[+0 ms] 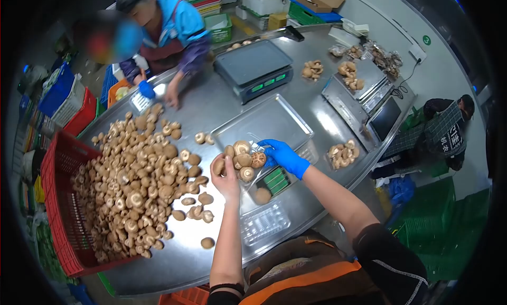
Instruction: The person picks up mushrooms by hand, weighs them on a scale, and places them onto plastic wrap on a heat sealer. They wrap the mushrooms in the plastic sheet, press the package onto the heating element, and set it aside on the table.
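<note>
Between my hands is a cluster of brown shiitake mushrooms point(243, 160), with clear plastic showing at its edge, apparently a tray. My bare left hand point(226, 179) is closed around a mushroom at the cluster's left side. On the right side my right hand point(285, 157), in a blue glove, curls its fingers against the cluster and the plastic; the fingertips are partly hidden. Below lie a small scale with a green panel point(276, 180), a single mushroom point(262, 196) and a clear plastic tray point(265, 223). A metal tray point(280, 117) sits just beyond.
A big heap of mushrooms point(137, 183) spills from a tipped red crate point(66, 210) at left. Beyond stand a grey weighing scale point(253, 67) and another machine point(359, 102). Bunched mushrooms point(343, 154) lie at right. A co-worker point(169, 36) works across the metal table point(174, 270).
</note>
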### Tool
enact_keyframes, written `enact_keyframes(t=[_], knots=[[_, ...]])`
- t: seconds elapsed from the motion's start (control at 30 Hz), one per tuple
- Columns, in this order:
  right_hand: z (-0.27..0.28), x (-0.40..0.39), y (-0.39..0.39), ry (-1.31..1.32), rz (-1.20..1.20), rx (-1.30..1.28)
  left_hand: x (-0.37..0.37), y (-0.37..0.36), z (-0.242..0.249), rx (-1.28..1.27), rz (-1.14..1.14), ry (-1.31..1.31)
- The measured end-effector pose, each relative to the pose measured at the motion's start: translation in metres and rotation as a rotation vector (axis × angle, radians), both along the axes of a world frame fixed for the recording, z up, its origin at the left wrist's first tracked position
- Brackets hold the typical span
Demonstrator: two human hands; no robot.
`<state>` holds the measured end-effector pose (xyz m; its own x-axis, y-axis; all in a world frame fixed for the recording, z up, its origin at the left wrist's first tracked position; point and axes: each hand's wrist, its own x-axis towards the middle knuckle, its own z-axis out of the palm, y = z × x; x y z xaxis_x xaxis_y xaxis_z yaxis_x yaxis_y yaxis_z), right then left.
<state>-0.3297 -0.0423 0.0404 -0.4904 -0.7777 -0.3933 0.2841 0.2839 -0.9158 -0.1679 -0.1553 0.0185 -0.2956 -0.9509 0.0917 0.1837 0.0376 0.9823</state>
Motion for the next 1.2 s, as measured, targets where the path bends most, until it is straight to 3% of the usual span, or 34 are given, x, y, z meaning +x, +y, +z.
enact_keyframes(t=[0.17,0.23,0.3,0.47,0.5,0.57,0.63,0.67,0.7,0.77,0.8,0.83,0.87,0.93,1.03,1.1,1.17,1.2], knots=[[-0.034,-0.086,0.020,0.240,0.013,-0.032,-0.072,0.032,-0.004,-0.261,-0.082,-0.208],[-0.039,-0.095,0.029,0.199,-0.057,0.018,-0.087,0.044,-0.007,-0.312,-0.100,-0.253],[-0.052,-0.105,0.033,0.982,-0.017,0.137,-0.096,0.051,-0.009,-0.434,-0.077,-0.353],[-0.064,-0.118,0.038,1.229,-0.113,-0.048,-0.091,0.060,-0.013,-0.547,0.094,-0.487],[-0.051,-0.111,0.040,1.211,-0.104,-0.052,-0.089,0.061,-0.013,-0.545,0.099,-0.506],[-0.003,-0.094,0.039,0.471,-0.035,-0.155,-0.087,0.059,-0.011,-0.499,0.118,-0.547],[0.038,-0.075,0.040,0.104,0.161,-0.233,-0.102,0.065,0.015,-0.534,0.091,-0.592],[0.049,-0.071,0.042,0.264,0.263,-0.264,-0.113,0.069,0.025,-0.597,0.010,-0.532],[0.045,-0.074,0.043,0.264,0.267,-0.261,-0.123,0.071,0.035,-0.660,-0.069,-0.465],[0.034,-0.084,0.040,0.383,0.112,-0.350,-0.133,0.066,0.052,-0.682,-0.151,-0.522],[0.036,-0.090,0.037,0.118,-0.028,-0.360,-0.136,0.059,0.054,-0.644,-0.200,-0.522],[0.019,-0.104,0.032,0.474,-0.105,-0.356,-0.137,0.049,0.055,-0.606,-0.254,-0.521],[0.004,-0.114,0.032,0.469,-0.104,-0.332,-0.134,0.029,0.047,-0.643,-0.239,-0.611],[-0.013,-0.121,0.032,0.504,-0.048,-0.325,-0.137,-0.001,0.039,-0.420,-0.217,-0.788],[-0.050,-0.125,0.030,0.932,0.211,-0.309,-0.139,-0.031,0.019,-0.251,-0.334,-0.925],[-0.060,-0.125,0.029,0.948,0.238,-0.291,-0.137,-0.041,0.008,-0.204,-0.448,-0.990],[-0.057,-0.121,0.036,0.780,0.072,-0.276,-0.136,-0.042,0.006,-0.104,-0.490,-0.836],[-0.049,-0.121,0.036,0.731,0.029,-0.265,-0.134,-0.042,0.004,-0.174,-0.434,-0.737]])
